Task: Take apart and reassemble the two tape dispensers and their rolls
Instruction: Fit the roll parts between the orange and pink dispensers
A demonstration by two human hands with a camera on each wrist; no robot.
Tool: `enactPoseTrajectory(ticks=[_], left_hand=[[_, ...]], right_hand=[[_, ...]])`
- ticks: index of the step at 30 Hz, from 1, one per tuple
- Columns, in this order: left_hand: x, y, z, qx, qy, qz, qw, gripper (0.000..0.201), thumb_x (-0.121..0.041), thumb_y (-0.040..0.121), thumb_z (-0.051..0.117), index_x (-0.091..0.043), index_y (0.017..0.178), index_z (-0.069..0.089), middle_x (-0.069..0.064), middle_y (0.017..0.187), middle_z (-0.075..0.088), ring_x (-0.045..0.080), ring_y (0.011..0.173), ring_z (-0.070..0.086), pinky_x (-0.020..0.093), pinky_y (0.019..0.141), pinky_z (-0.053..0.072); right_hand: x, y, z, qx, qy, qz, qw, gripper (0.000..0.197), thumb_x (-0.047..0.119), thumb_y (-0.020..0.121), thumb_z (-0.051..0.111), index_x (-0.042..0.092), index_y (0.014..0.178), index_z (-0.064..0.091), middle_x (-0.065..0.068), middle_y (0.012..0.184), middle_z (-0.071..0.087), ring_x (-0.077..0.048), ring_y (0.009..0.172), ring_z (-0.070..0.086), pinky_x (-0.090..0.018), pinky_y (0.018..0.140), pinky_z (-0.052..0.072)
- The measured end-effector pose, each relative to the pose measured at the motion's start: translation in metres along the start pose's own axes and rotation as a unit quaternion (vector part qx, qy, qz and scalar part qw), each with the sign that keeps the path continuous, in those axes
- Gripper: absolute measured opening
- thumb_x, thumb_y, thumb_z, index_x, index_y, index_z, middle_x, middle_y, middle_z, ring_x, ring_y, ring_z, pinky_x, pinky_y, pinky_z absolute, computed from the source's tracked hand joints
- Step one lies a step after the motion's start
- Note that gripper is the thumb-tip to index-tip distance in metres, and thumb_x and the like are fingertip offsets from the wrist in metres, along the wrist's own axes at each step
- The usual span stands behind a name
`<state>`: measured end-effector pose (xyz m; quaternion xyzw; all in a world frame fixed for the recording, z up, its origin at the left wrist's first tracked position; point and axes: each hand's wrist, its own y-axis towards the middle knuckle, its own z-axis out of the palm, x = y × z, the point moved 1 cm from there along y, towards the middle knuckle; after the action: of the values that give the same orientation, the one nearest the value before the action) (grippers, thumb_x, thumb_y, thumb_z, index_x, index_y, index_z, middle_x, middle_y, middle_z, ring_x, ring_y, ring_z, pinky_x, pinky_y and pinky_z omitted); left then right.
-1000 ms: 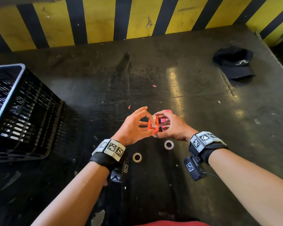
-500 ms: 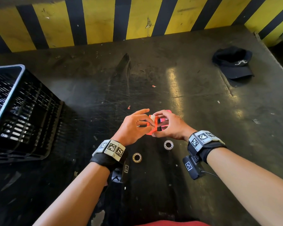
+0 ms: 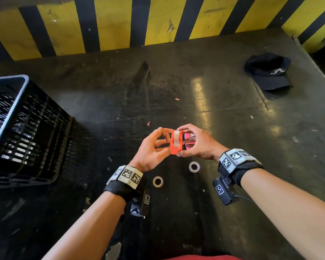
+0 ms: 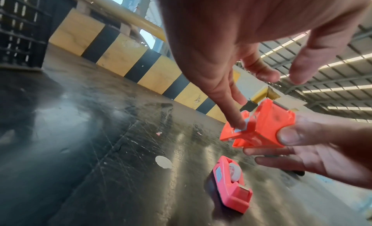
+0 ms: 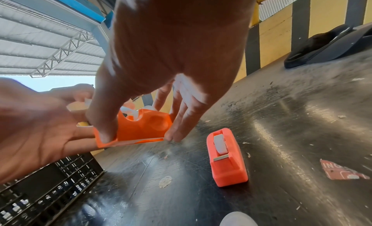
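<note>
Orange tape dispenser (image 3: pixel 175 142), one of two, is held above the dark table (image 3: pixel 223 113): right hand (image 3: pixel 197 143) pinches it, left hand (image 3: pixel 151 149) pinches its tape end. Second, pink dispenser (image 4: pixel 229 184) sits below, roll inside. Two loose rolls (image 3: pixel 157 181) (image 3: pixel 194 166) lie nearby, beside one black crate (image 3: pixel 26 128).

Head camera looks steeply down on the scuffed black tabletop (image 3: pixel 223 113); both wrist cameras, close in, share the translucent orange plastic tape dispenser (image 4: pixel 261 127).

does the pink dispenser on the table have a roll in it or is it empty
Loaded. The pink dispenser stands upright on the table with a white roll seated in its slot.
</note>
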<state>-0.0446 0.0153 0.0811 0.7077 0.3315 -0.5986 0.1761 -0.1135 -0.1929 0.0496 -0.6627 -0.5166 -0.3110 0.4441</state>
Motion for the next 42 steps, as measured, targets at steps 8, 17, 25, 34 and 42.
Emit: enactPoseTrajectory(ticks=[8, 17, 25, 34, 42], left_hand=[[0.0, 0.015, -0.008, 0.019, 0.071, -0.05, 0.996, 0.074, -0.027, 0.077, 0.088, -0.029, 0.138, 0.046, -0.001, 0.149, 0.049, 0.022, 0.116, 0.07, 0.051, 0.1, 0.057], [0.012, 0.025, -0.016, 0.125, 0.137, -0.093, 0.978, 0.117, -0.027, 0.066, 0.095, -0.052, 0.154, 0.022, 0.009, 0.164, 0.036, 0.018, 0.117, 0.068, 0.044, 0.094, 0.062], [0.029, 0.044, -0.009, 0.151, 0.234, -0.071, 0.958, 0.126, -0.024, 0.068, 0.094, -0.043, 0.159, 0.01, 0.01, 0.156, 0.047, 0.014, 0.116, 0.067, 0.022, 0.088, 0.056], [0.059, 0.088, -0.01, 0.091, 0.259, -0.049, 0.96, 0.131, -0.025, 0.064, 0.095, -0.042, 0.16, 0.008, 0.012, 0.151, 0.051, 0.017, 0.115, 0.067, 0.039, 0.106, 0.054], [0.098, 0.109, -0.001, 0.086, 0.273, -0.075, 0.955, 0.13, -0.019, 0.066, 0.094, -0.045, 0.159, 0.006, 0.009, 0.159, 0.043, 0.021, 0.127, 0.062, 0.048, 0.111, 0.05]], right_hand=[[0.005, -0.001, -0.001, 0.021, -0.02, -0.007, 1.0, 0.082, 0.027, 0.061, 0.098, 0.036, 0.129, 0.053, 0.006, 0.129, 0.058, -0.009, 0.104, 0.072, -0.024, 0.085, 0.055], [0.005, -0.003, 0.005, 0.046, -0.04, 0.006, 0.998, 0.109, 0.024, 0.057, 0.101, 0.036, 0.145, 0.037, 0.011, 0.126, 0.058, -0.013, 0.108, 0.065, -0.032, 0.094, 0.056], [-0.009, 0.008, 0.016, 0.059, -0.034, 0.048, 0.997, 0.117, 0.019, 0.058, 0.101, 0.034, 0.151, 0.033, -0.006, 0.15, 0.052, -0.029, 0.13, 0.058, -0.048, 0.107, 0.051], [-0.03, 0.046, -0.01, 0.006, -0.091, 0.037, 0.995, 0.105, 0.013, 0.067, 0.093, 0.033, 0.154, 0.036, -0.01, 0.152, 0.05, -0.025, 0.129, 0.059, -0.033, 0.104, 0.049], [-0.078, 0.058, -0.025, 0.045, -0.232, 0.085, 0.968, 0.115, 0.056, 0.057, 0.081, 0.032, 0.155, 0.027, 0.002, 0.16, 0.034, -0.028, 0.145, 0.037, -0.051, 0.115, 0.038]])
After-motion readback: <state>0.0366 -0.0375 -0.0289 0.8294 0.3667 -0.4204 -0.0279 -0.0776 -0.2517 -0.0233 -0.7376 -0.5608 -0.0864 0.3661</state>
